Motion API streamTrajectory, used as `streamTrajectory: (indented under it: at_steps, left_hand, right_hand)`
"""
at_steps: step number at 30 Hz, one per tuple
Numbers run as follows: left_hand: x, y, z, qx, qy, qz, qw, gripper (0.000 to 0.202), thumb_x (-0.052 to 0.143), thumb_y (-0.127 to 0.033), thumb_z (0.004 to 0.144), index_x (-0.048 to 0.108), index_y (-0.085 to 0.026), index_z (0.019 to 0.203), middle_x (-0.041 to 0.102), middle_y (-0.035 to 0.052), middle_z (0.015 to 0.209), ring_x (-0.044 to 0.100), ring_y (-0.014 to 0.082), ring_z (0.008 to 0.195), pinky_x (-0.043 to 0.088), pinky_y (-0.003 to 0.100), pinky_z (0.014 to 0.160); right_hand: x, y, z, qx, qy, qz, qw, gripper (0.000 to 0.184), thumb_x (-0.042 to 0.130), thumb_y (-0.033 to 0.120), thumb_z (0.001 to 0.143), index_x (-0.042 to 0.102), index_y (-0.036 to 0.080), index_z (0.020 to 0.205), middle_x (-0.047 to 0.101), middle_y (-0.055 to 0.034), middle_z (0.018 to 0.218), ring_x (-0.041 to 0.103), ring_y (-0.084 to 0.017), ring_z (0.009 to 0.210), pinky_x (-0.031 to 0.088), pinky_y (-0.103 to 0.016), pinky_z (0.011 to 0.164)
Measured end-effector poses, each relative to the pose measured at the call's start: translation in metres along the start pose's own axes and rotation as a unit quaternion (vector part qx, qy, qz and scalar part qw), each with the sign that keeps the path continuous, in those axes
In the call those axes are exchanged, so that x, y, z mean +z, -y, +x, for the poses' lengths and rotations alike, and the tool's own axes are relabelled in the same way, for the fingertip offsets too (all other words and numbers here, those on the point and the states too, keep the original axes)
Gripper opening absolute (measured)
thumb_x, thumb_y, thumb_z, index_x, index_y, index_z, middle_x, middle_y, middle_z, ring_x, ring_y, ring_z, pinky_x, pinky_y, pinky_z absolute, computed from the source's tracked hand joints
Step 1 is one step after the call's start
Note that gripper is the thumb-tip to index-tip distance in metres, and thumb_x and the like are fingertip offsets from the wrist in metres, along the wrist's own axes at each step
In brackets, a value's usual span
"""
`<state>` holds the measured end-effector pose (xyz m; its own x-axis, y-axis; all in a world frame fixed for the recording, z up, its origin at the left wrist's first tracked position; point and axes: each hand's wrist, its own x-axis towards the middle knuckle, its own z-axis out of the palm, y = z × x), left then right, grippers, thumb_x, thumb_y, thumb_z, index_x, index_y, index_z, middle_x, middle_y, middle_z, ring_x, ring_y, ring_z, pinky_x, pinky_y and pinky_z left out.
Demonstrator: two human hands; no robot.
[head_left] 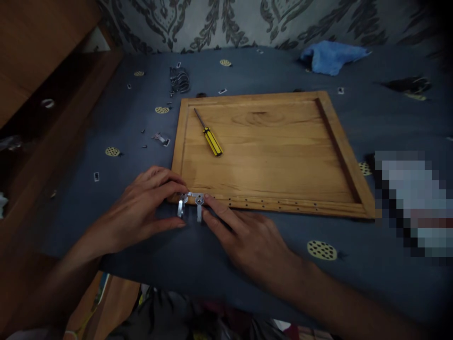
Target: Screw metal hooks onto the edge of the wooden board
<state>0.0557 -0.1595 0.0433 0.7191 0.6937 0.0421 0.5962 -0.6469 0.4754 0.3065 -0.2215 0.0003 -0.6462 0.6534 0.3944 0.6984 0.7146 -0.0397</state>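
In the head view, a small metal bracket (pixel 191 199) with two hanging tabs sits at the near left corner of a wooden panel (pixel 283 206), touching its front rim where a row of small holes (pixel 269 203) runs. The left hand (pixel 141 208) pinches the bracket's left end between the thumb and curled fingers. The right hand (pixel 247 238) lies flat and loosely spread, its index fingertip pressed on the bracket's right tab.

The panel rests on a soft blue sheet (pixel 116 118), so downward pressure at the corner could tip it or let it slide, pulling the bracket off the holes. The grip is fingertip-only, so the bracket may well twist or slip off the rim. The yellow-handled screwdriver (pixel 211 139) lies on the panel, apart from both hands, and could roll if the panel tilts. Loose screws (pixel 143 138) scattered on the sheet are easy to lose.
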Motion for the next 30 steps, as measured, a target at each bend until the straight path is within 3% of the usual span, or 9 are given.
streamTrajectory:
  at_steps: [13,17,20,24,30]
  left_hand:
    - [0.000,-0.003,0.000,-0.032,0.007,0.000,0.999,0.039,0.067,-0.057,0.097,0.066,-0.024,0.120,0.068,0.0065,0.127,0.059,0.0285,0.120,0.049,0.043,0.098]
    - [-0.004,0.000,0.000,-0.033,0.012,-0.028,0.999,0.052,0.074,-0.058,0.091,0.061,-0.023,0.128,0.068,0.0071,0.125,0.060,0.0281,0.119,0.050,0.042,0.099]
    - [-0.007,0.003,-0.002,-0.049,-0.002,-0.045,0.998,0.062,0.077,-0.060,0.088,0.056,-0.025,0.136,0.067,0.0073,0.127,0.061,0.0280,0.119,0.052,0.041,0.099]
    - [-0.006,0.003,-0.004,-0.046,-0.021,-0.041,0.998,0.057,0.073,-0.062,0.091,0.058,-0.027,0.133,0.066,0.0075,0.129,0.061,0.0283,0.121,0.052,0.042,0.100]
    - [0.009,-0.006,0.000,-0.011,-0.072,0.024,0.997,0.057,0.076,-0.061,0.088,0.062,-0.022,0.127,0.066,0.0119,0.131,0.056,0.0333,0.129,0.049,0.050,0.106]
  right_hand:
    - [0.000,0.001,-0.001,0.002,0.016,-0.012,1.000,0.049,0.044,-0.004,0.090,0.073,0.013,0.125,0.075,-0.0124,0.133,0.074,-0.015,0.076,0.059,-0.027,0.062]
    - [0.003,-0.001,-0.004,-0.006,0.024,-0.010,1.000,0.049,0.047,-0.003,0.088,0.072,0.013,0.127,0.073,-0.0137,0.136,0.075,-0.016,0.079,0.059,-0.028,0.062]
    - [0.004,-0.002,-0.005,-0.008,0.018,-0.006,1.000,0.052,0.045,-0.005,0.086,0.071,0.012,0.128,0.072,-0.0147,0.138,0.074,-0.017,0.079,0.059,-0.028,0.063]
    - [0.003,-0.002,-0.004,-0.006,0.025,0.004,1.000,0.056,0.044,-0.007,0.084,0.070,0.011,0.130,0.070,-0.0153,0.141,0.074,-0.017,0.082,0.060,-0.029,0.066]
    - [0.000,-0.001,-0.002,-0.008,0.012,0.002,1.000,0.044,0.050,-0.002,0.090,0.072,0.011,0.126,0.074,-0.0161,0.134,0.076,-0.018,0.081,0.061,-0.029,0.065]
